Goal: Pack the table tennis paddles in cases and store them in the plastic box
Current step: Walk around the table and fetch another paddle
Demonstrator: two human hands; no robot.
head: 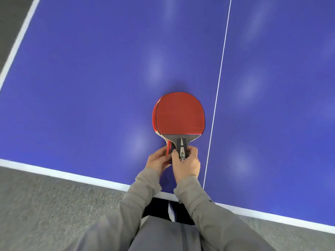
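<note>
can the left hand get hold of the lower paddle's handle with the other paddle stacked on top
Probably yes: the left hand already has its fingers on the red-sided handle of the lower paddle, which sticks out left of the top paddle. The right hand grips the top handle.

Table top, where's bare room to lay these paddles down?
Bare blue table lies between the white edge line and the paddles, and right of the centre line. It is crowded only at the handles, where both hands grip.

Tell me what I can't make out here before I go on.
- Cases and plastic box: outside the head view.
- Lower paddle: mostly covered by the top paddle.
- Handle ends: wrapped by the left hand and right hand.
- Handle logo: too small.
</note>
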